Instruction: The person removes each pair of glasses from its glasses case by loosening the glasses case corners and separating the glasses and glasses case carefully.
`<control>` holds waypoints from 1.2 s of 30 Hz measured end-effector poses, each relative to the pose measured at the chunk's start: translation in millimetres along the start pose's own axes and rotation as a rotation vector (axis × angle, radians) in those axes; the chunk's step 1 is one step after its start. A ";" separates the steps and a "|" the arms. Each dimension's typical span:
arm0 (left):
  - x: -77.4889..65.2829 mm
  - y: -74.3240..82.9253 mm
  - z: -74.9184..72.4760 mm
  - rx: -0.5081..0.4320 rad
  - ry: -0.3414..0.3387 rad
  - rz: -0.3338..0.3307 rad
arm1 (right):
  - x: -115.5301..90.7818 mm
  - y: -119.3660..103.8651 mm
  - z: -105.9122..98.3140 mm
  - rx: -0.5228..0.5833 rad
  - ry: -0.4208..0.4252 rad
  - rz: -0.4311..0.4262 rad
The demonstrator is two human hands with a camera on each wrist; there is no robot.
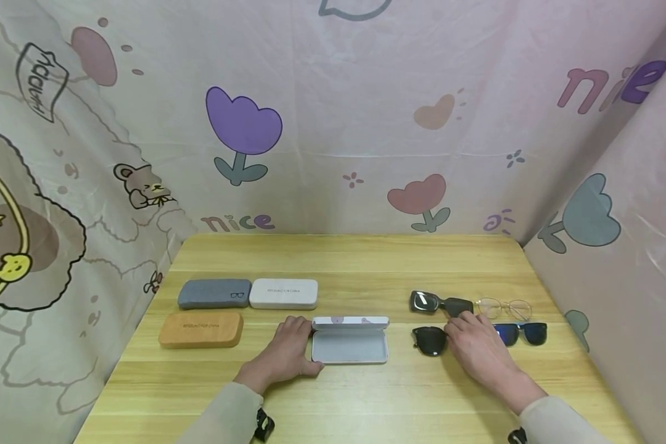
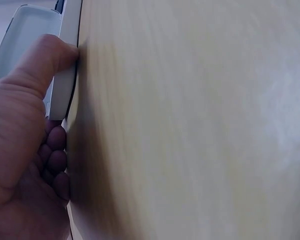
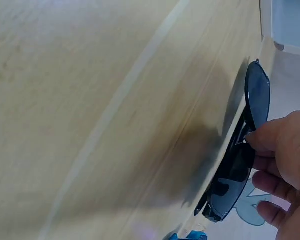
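An open glasses case with a pale grey inside lies on the table, its lid raised at the back. My left hand holds it at its left end. In the left wrist view the thumb presses the front wall of the case, and the other fingers curl at its end. To the right, my right hand pinches black sunglasses at the bridge. The right wrist view shows both dark lenses of these sunglasses, close over the wood, with thumb and forefinger between them.
Behind my right hand lie thick-framed black sunglasses and thin gold-rimmed glasses. Blue-lensed sunglasses lie right of it. At the left are closed cases: grey, white and orange-tan. Patterned curtains border the table.
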State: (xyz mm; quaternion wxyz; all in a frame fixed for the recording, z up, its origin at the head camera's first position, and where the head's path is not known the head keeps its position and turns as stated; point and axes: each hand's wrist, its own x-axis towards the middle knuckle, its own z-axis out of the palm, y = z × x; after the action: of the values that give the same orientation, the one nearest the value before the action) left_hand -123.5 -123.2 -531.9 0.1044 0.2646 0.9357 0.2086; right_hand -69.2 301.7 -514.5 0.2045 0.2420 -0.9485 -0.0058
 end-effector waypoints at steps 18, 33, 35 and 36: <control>-1.8 -2.1 1.5 -0.010 0.002 -0.008 | 4.0 0.3 2.4 0.006 -0.037 0.025; -1.2 -0.3 0.6 -0.010 -0.015 -0.021 | 64.6 -51.3 -12.2 0.161 0.101 -0.005; -1.3 -0.6 0.2 -0.013 -0.017 -0.024 | 73.2 -58.3 -10.9 0.183 0.120 -0.013; -1.5 -0.7 0.1 -0.013 -0.016 -0.024 | 76.9 -61.7 -10.3 0.193 0.121 -0.012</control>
State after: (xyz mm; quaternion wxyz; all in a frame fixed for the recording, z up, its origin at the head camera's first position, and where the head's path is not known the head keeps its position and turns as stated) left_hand -122.5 -124.5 -532.2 0.1163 0.2543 0.9366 0.2110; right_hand -98.5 212.6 -482.2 0.2370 0.2660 -0.9291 0.0989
